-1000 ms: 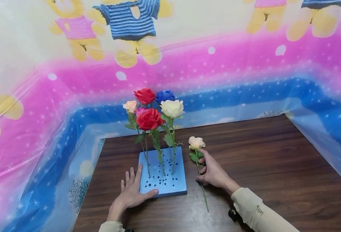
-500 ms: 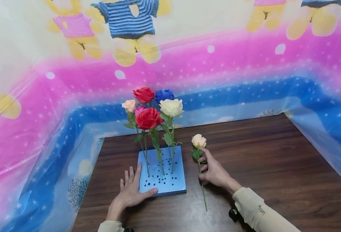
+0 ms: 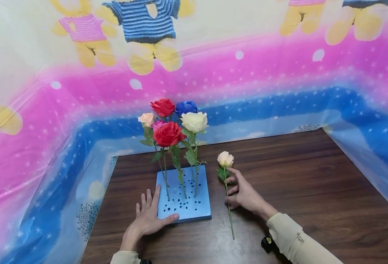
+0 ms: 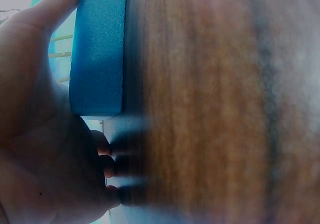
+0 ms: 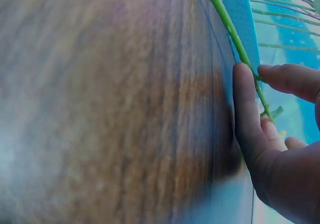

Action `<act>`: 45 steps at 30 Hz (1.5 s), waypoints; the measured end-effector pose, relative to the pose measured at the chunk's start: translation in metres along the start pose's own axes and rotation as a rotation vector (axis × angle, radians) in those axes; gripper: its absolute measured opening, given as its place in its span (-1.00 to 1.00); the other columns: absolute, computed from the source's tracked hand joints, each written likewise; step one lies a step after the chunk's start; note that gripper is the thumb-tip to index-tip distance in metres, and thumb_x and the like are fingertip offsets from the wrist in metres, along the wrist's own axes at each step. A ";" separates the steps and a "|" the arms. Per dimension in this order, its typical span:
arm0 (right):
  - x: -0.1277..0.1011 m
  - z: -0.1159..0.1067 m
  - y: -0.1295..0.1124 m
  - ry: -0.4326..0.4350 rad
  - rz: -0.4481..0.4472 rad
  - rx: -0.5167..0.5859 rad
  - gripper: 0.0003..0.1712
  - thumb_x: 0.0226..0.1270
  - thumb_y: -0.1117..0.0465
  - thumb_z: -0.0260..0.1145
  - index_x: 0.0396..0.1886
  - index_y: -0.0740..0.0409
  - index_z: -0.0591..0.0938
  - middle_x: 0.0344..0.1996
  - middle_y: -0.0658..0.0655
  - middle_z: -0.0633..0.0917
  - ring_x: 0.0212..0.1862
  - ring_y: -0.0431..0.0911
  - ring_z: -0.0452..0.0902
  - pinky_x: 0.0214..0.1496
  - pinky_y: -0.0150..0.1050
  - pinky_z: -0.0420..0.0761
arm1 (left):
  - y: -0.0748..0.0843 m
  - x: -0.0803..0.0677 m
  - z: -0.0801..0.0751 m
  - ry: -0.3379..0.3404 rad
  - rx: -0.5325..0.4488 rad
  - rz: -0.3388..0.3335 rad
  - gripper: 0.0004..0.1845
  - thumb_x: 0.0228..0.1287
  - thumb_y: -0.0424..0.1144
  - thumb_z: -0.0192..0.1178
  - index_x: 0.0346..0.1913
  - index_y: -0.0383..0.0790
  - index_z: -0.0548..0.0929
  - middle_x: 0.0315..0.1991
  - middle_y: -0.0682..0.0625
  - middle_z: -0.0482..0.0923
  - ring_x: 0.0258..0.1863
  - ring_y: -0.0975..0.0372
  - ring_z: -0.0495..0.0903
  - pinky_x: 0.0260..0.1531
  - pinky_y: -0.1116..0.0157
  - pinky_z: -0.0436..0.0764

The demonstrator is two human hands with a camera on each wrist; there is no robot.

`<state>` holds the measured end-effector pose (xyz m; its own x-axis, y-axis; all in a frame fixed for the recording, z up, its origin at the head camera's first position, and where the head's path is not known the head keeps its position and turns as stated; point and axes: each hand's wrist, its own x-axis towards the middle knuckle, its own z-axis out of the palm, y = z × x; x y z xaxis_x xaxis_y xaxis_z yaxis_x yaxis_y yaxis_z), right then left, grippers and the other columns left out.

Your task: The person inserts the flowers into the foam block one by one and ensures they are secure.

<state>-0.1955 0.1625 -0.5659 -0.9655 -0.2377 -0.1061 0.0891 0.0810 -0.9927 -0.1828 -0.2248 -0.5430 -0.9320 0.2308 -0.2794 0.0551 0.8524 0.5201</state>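
Right wrist view first: my fingers (image 5: 245, 109) are pinched on the thin green stem (image 5: 235, 37) of the cream rose (image 3: 225, 159), thumb on one side, forefinger on the other, with the stem running up past the blue foam block (image 5: 239, 14). From the head view I see my right hand (image 3: 243, 194) holding that stem about a third of the way down from the bloom, just under the leaves; the flower is tipped up off the counter (image 3: 313, 190) while the stem's lower end trails toward me, low over the wood or on it, I cannot tell which.

I judge this rose to be very light, with a stem that is thin and springy rather than rigid, so a hold far from the tip would let the tip wander. The petals look soft and easily crushed; I would keep off the bloom and leaves and take bare stem lower down.

My left hand (image 3: 147, 218) lies flat with fingers spread straight, forefinger along the block's left edge and thumb against its near edge. The left wrist view shows the thumb (image 4: 50, 9) pressed to the foam's side. The block looks light enough to slide. Six roses (image 3: 169, 134) stand upright in it.
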 end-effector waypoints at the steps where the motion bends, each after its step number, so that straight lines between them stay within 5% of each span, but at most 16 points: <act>1: 0.000 -0.001 0.000 -0.009 0.005 0.015 0.32 0.26 0.68 0.50 0.84 -0.09 0.08 0.47 0.37 0.42 0.03 0.13 0.62 -0.28 0.14 0.87 | 0.000 0.000 0.000 0.000 0.000 0.000 0.44 0.31 0.53 0.37 0.87 -0.05 -0.30 0.78 -0.48 -0.51 0.75 -0.41 -0.53 0.58 -0.55 -0.35; 8: -0.002 -0.005 -0.004 -0.028 -0.002 0.046 0.17 0.36 0.62 0.48 0.84 0.03 0.17 0.47 0.39 0.42 0.00 0.08 0.70 -0.16 0.14 0.88 | 0.000 0.000 0.000 0.000 0.000 -0.001 0.44 0.31 0.53 0.38 0.87 -0.05 -0.30 0.78 -0.47 -0.50 0.75 -0.41 -0.53 0.58 -0.55 -0.35; 25: -0.003 -0.015 -0.008 0.006 -0.075 0.051 0.13 0.36 0.65 0.42 0.81 0.01 0.22 0.37 0.43 0.44 -0.05 0.07 0.72 -0.22 0.16 0.88 | 0.001 0.000 0.000 0.008 -0.001 0.004 0.44 0.31 0.53 0.38 0.87 -0.06 -0.29 0.78 -0.48 -0.48 0.75 -0.41 -0.52 0.58 -0.56 -0.35; 45: -0.005 -0.046 -0.046 0.027 -0.153 -0.023 0.18 0.37 0.59 0.50 0.83 -0.09 0.19 0.39 0.40 0.40 -0.01 0.11 0.72 -0.18 0.23 0.87 | 0.001 0.000 0.000 0.003 -0.005 -0.002 0.44 0.31 0.53 0.37 0.87 -0.05 -0.31 0.78 -0.48 -0.49 0.74 -0.42 -0.54 0.57 -0.57 -0.36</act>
<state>-0.2057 0.2043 -0.5166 -0.9736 -0.2232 0.0487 -0.0653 0.0677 -0.9956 -0.1823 -0.2237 -0.5424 -0.9332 0.2274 -0.2784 0.0512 0.8507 0.5232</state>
